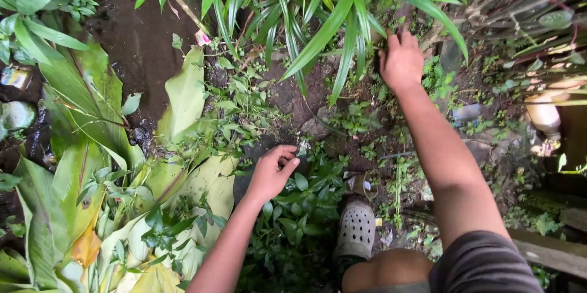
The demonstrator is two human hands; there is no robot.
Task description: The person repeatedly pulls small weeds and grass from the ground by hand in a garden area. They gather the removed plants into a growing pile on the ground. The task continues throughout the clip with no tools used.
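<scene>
Among weeds [244, 109], two hands [272, 174]

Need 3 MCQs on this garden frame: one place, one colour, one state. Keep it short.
1. Where is the right hand?
A. at the base of the long-leaved green plant
B. on the shoe
C. on the wooden plank

2. What colour is the perforated clog shoe?
A. red
B. pale grey
C. blue

3. How are the left hand fingers?
A. spread flat on the soil
B. curled together over small green weeds
C. gripping a metal tool

Answers:
1 A: the hand reaches in under the drooping leaves.
2 B: the clog shows pale grey by the knee.
3 B: the fingertips curl inward above the low weeds; no tool is visible.
</scene>
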